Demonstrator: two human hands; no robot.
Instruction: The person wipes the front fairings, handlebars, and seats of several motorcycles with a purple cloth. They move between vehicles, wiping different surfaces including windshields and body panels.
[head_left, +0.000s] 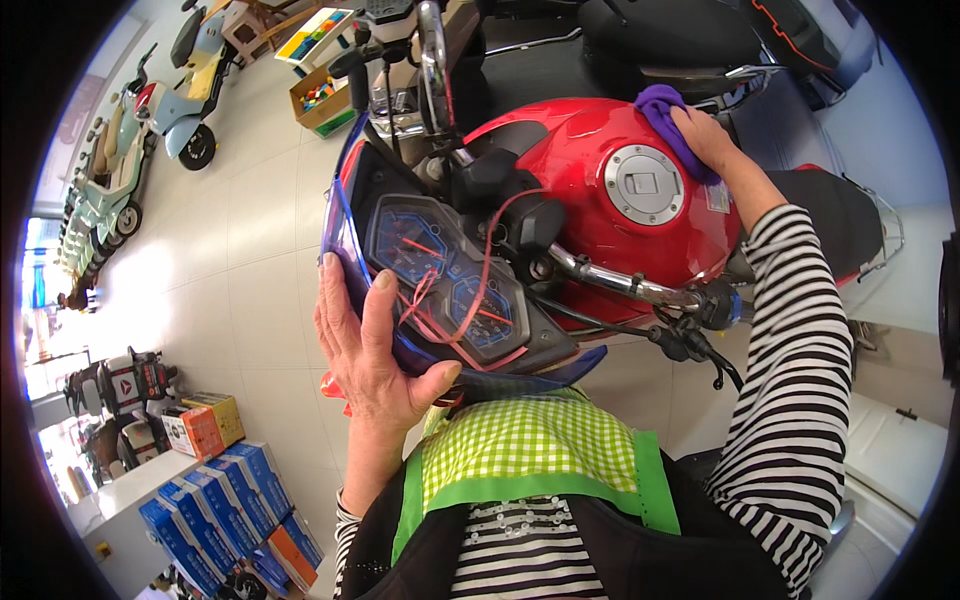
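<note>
My right hand (703, 137) is closed on a purple cloth (670, 131), pressed against the rear part of a motorcycle's red fuel tank (577, 217). The round metal fuel cap (644, 184) lies just beside the cloth. My left hand (369, 345) rests with fingers apart on the blue-tinted windscreen (341, 225), holding nothing. Between the hands are the instrument cluster (450, 277), with a pink ribbon tied across it, and the chrome handlebar (630, 283). The black seat (825, 217) extends behind the tank.
Another vehicle's black seat (660, 37) stands close beyond the tank. Scooters (176, 124) line the far left. A cardboard box (322, 101) of coloured blocks sits on the tiled floor. Blue boxes (217, 510) are stacked at lower left. A brake lever (724, 367) juts near my right arm.
</note>
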